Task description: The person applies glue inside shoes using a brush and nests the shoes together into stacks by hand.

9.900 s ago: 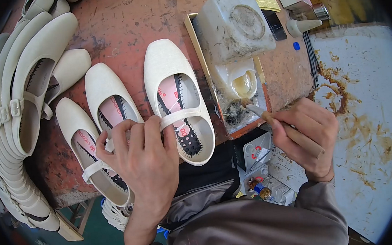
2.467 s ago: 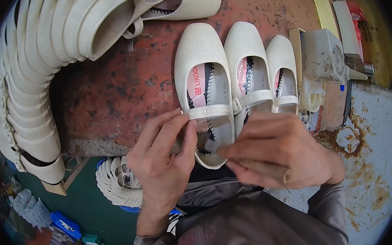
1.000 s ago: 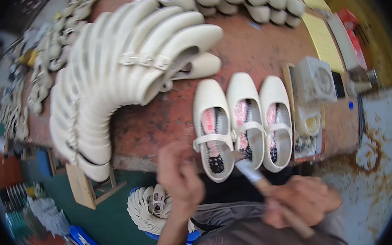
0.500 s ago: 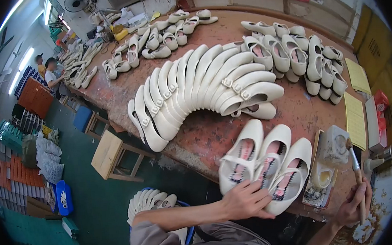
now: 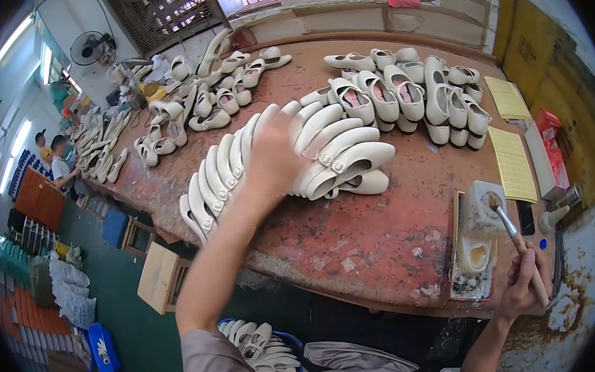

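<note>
My left hand (image 5: 278, 156), smeared by motion, reaches over the curved row of cream shoes (image 5: 361, 144) packed side by side on the table. Its fingers are too blurred to show whether they grip a shoe. At the right, my right hand (image 5: 525, 285) is closed round the wooden handle of a brush (image 5: 513, 230). The brush's bristles point up and away, beside a whitish translucent block-shaped container (image 5: 484, 206). In front of that container is a small cup with yellowish liquid (image 5: 478, 257), set in a crusted tray (image 5: 454, 243).
More cream strap shoes (image 5: 404, 93) stand in clusters along the back of the worktable (image 5: 358, 244). Yellow sheets (image 5: 512, 162), a phone (image 5: 526, 217) and a white box (image 5: 545, 159) lie right. A wooden stool (image 5: 158, 277) and a blue basket (image 5: 292, 344) of shoes stand below. Two people are far left.
My left hand has moved up and left from the three shoes at the front edge to the curved row. Those three no longer lie there. My right hand still holds the brush.
</note>
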`<action>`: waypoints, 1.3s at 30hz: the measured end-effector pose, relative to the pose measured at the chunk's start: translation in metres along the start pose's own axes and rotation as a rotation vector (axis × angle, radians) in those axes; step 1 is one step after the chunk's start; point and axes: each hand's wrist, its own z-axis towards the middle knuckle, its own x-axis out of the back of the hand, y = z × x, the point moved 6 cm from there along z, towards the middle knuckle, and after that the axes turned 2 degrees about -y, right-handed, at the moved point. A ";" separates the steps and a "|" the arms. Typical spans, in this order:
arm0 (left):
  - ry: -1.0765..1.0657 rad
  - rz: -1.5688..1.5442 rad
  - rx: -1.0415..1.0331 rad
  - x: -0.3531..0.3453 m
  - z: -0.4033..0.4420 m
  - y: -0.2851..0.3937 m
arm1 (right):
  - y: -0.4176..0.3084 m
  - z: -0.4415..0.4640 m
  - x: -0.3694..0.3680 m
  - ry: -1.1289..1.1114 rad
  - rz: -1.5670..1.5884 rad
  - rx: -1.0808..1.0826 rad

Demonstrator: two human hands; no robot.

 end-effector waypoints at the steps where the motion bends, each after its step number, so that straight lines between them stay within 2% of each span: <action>1: -0.137 0.067 -0.030 -0.022 -0.019 0.039 | 0.000 0.000 0.000 0.004 -0.001 -0.017; 3: -0.197 0.259 0.121 -0.070 -0.046 0.045 | -0.006 -0.002 0.007 -0.004 -0.026 -0.019; 5: -0.068 0.347 0.015 -0.096 -0.059 0.017 | -0.009 -0.004 0.019 -0.014 -0.063 -0.015; 7: -0.175 0.229 0.084 -0.091 -0.044 -0.003 | 0.000 -0.007 0.031 -0.014 -0.067 -0.011; 9: 0.068 0.006 -0.011 -0.066 -0.032 -0.002 | 0.008 -0.010 0.037 0.006 -0.046 -0.036; 13: 0.157 -0.101 -0.028 -0.032 -0.049 0.049 | 0.010 -0.011 0.035 0.037 0.024 -0.065; 17: -0.179 -0.005 0.190 -0.024 -0.093 0.094 | 0.011 -0.015 0.026 -0.012 0.015 -0.069; 20: -0.315 0.191 0.107 -0.057 -0.126 0.123 | 0.020 -0.024 0.011 -0.081 0.016 -0.164; 21: -0.361 0.209 0.099 -0.073 -0.132 0.139 | 0.017 -0.029 0.001 -0.116 0.020 -0.127; 23: -0.244 0.244 -0.001 -0.066 -0.120 0.180 | 0.005 -0.038 -0.023 -0.194 0.027 -0.039; 25: -0.279 0.114 0.118 -0.069 -0.114 0.200 | 0.003 -0.052 -0.039 -0.320 0.072 0.056; 26: -0.159 0.053 0.119 -0.067 -0.112 0.206 | 0.001 -0.060 -0.051 -0.350 0.078 0.082; 29: -0.199 -0.018 0.186 -0.068 -0.106 0.218 | 0.007 -0.083 -0.072 -0.455 0.077 0.089; 32: -0.499 -0.291 0.412 -0.099 -0.119 0.226 | 0.011 -0.099 -0.081 -0.533 -0.014 0.132; 35: -0.556 -0.469 0.199 -0.104 -0.130 0.222 | 0.014 -0.118 -0.089 -0.535 -0.065 0.195; 36: -0.373 -0.561 0.260 -0.097 -0.132 0.209 | 0.014 -0.124 -0.089 -0.587 -0.142 0.268; 37: -0.257 -0.525 0.311 -0.067 -0.128 0.190 | 0.008 -0.127 -0.088 -0.632 -0.197 0.300; 38: -0.269 -0.315 0.243 -0.052 -0.128 0.168 | 0.008 -0.133 -0.086 -0.666 -0.179 0.293; 39: -0.414 -0.121 0.279 -0.058 -0.146 0.142 | 0.009 -0.141 -0.084 -0.694 -0.162 0.281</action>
